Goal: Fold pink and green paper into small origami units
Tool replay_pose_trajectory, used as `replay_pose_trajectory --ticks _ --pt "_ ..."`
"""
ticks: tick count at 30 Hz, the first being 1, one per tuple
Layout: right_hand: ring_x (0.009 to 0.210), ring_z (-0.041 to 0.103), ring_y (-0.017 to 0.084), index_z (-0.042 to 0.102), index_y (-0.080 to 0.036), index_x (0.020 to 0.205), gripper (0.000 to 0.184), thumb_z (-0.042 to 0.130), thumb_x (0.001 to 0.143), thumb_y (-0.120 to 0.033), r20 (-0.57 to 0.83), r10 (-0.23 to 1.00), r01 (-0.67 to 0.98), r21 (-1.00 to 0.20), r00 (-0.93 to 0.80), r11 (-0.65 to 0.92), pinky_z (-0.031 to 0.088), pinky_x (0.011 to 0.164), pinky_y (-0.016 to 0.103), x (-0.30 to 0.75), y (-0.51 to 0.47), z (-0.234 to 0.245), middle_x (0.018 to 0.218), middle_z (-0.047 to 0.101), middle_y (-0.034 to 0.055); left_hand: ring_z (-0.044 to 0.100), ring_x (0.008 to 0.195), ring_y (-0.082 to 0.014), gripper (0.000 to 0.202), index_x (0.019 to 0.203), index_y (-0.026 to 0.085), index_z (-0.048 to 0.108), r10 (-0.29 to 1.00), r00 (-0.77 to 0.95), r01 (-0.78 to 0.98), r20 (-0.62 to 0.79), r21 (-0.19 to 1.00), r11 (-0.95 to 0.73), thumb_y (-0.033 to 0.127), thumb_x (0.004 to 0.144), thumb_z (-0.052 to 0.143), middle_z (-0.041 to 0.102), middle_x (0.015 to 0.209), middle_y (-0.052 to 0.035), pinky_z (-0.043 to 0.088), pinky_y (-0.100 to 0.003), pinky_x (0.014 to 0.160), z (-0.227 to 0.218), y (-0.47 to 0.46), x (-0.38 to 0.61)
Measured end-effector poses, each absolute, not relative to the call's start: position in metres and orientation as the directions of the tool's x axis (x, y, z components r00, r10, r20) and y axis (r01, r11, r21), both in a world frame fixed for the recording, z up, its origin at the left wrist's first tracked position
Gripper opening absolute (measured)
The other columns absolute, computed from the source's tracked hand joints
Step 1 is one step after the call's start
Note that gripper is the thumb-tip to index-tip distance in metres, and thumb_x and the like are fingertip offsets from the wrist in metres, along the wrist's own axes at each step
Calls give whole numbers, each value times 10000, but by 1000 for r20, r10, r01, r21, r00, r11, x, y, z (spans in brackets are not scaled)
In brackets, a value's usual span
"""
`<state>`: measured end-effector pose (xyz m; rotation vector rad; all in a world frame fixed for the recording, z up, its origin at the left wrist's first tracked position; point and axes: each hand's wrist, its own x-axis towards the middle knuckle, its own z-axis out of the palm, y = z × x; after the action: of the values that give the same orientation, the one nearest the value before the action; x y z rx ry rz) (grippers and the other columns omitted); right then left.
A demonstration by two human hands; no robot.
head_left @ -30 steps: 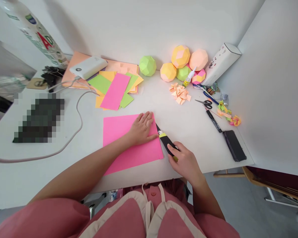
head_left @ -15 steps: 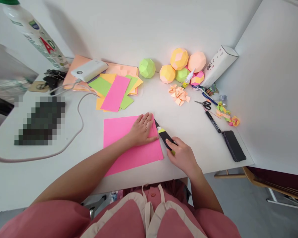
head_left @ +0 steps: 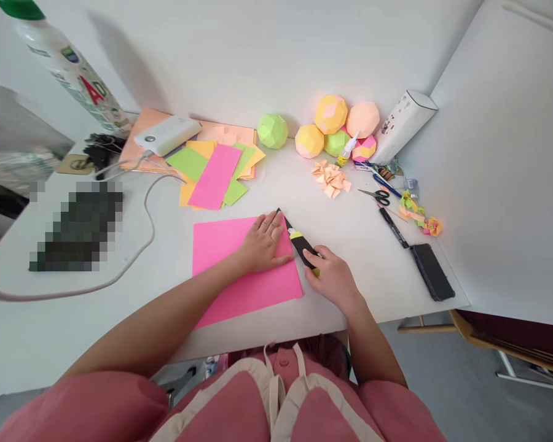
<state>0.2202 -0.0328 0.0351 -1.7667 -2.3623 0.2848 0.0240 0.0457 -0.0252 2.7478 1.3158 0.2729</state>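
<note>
Left hand (head_left: 265,244) is planted pretty flat on the pink sheet (head_left: 219,239), fingers not gripping anything, and the sheet's right under them on the tabletop (head_left: 172,245). Right hand (head_left: 332,273) has its fingers wrapped around a black-and-yellow cutter (head_left: 300,244), blade up by the sheet's far right corner, just beside the left fingertips. Colored paper strips (head_left: 215,178) sit beyond the left fingers, peach scraps (head_left: 330,178) beyond the right ones, scissors (head_left: 381,197) farther right.
</note>
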Motion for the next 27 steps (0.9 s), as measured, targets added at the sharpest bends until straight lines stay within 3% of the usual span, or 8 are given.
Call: replay_pose_trajectory --ticks 11,15,18,21,23,25,27 --pt "972 591 212 631 -240 1212 381 496 857 -223 208 962 946 -234 -178 226 542 745 314 234 -14 11 1160 631 70 243 1408 -332 727 1265 60 492 785 596 772 169 147 -618 647 838 447 302 1501 -210 180 -466 1156 -26 45 24" --pt "1007 537 277 651 -186 1178 369 501 840 -190 302 947 971 -171 -110 167 522 810 419 248 -11 6 1086 640 116 292 1378 -358 610 1248 112 529 767 605 747 212 184 -639 582 865 464 417 1450 -149 239 -500 1128 -22 45 22" --pt "1168 458 329 655 -164 1143 335 522 842 -225 399 902 953 -172 -165 251 448 940 521 247 -12 5 1207 570 155 365 1329 -362 472 1178 136 583 714 634 689 296 202 -696 495 883 495 511 1369 -130 292 -527 1091 -22 45 21" --pt "1234 435 308 589 -182 1227 374 510 876 -286 439 836 850 -247 -330 465 421 999 517 232 -16 3 1297 516 152 528 1168 -269 242 994 154 639 573 695 548 435 196 -813 298 934 454 638 1175 -110 400 -448 1009 -21 44 20" --pt "1213 477 273 486 -173 1331 454 497 898 -309 431 781 731 -323 -451 601 453 992 470 221 -20 0 1309 513 161 606 945 -210 242 854 152 633 447 742 426 500 164 -890 214 946 419 686 942 -91 479 -362 853 -20 42 21" --pt "1194 509 252 393 -159 1395 515 490 912 -311 430 744 640 -387 -512 664 483 974 432 212 -23 -3 1301 523 170 583 727 -177 286 752 151 599 361 762 348 537 130 -929 203 956 406 645 734 -64 475 -303 672 -18 40 21" --pt "1145 551 232 382 -159 1398 494 470 927 -280 437 742 593 -447 -508 669 511 941 399 207 -25 -6 1240 569 162 532 617 -160 320 711 155 570 330 750 318 573 125 -940 225 969 395 596 644 -43 431 -280 582 -16 39 21"
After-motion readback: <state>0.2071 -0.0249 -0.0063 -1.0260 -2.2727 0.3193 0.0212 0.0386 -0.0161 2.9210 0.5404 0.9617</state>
